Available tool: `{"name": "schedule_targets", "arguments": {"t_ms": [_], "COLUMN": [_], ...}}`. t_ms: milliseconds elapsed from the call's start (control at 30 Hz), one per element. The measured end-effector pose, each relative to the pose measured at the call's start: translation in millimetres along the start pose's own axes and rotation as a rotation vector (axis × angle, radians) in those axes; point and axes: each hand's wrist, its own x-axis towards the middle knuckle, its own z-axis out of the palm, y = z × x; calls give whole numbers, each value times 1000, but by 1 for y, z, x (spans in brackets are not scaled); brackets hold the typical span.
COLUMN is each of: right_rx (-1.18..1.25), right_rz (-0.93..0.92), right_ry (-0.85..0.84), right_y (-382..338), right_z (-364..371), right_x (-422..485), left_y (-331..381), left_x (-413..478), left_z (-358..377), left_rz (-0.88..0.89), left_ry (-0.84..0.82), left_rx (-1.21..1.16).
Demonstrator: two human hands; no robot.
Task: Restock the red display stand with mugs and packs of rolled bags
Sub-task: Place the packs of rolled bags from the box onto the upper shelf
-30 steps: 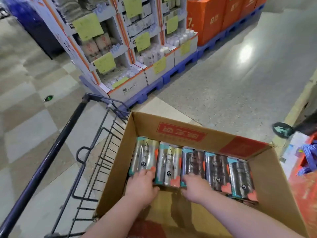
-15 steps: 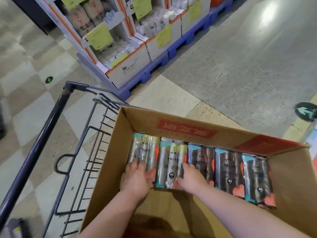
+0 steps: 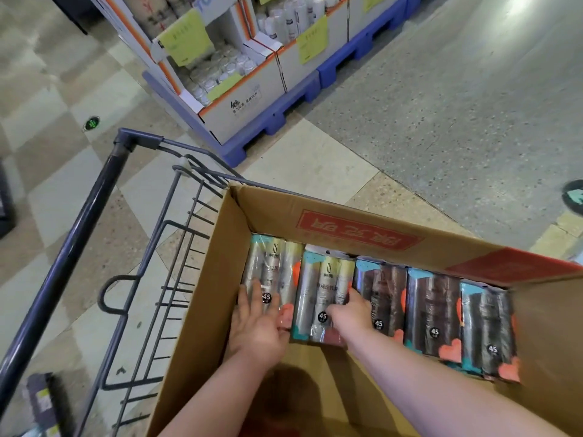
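Note:
An open cardboard box (image 3: 347, 228) in a trolley holds a row of packs of rolled bags. Two are silver and three are dark (image 3: 432, 304). My left hand (image 3: 255, 323) lies with straight fingers on top of the leftmost silver pack (image 3: 271, 263). Its thumb is at the gap beside the second silver pack (image 3: 318, 285). My right hand (image 3: 350, 313) grips that second pack, its fingers curled over the right edge next to the first dark pack. The near half of the box floor is bare cardboard.
The dark metal trolley (image 3: 94, 216) has its handle and wire side to the left of the box. Cardboard display shelves (image 3: 239, 74) with white jars and yellow tags stand on blue pallets (image 3: 284, 115) ahead. Tiled and grey speckled floor lies beyond.
Both hands have slid farther up onto the two silver packs, and my right fingers now hook over the second pack's right edge. The view has tilted down and come closer.

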Motion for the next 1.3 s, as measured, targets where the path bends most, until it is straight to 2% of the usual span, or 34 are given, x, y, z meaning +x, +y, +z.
{"name": "schedule_targets", "arguments": {"t_ms": [200, 400, 533, 667, 833, 1067, 1167, 1300], "right_rx": [54, 184, 281, 331, 354, 435, 408, 355], "right_rz": [7, 137, 208, 200, 182, 198, 139, 49], "right_ry": [-1, 17, -6, -19, -24, 8, 21, -51], "right_y": [12, 27, 29, 22, 27, 30, 30, 29], "right_z": [10, 24, 25, 13, 11, 10, 6, -1], "right_x": [-6, -6, -5, -14, -9, -19, -21, -29], "left_y": [-4, 0, -2, -9, -8, -7, -8, -9], "left_x": [-10, -27, -34, -32, -31, -30, -29, -27], "left_z": [5, 9, 11, 8, 9, 8, 9, 10], "left_rz": [4, -29, -37, -81, -129, -145, -136, -131], "left_ry": [-105, -172, -63, 63, 69, 28, 28, 62], "left_rx": [45, 50, -65, -186, -259, -247, -216, -189]}}
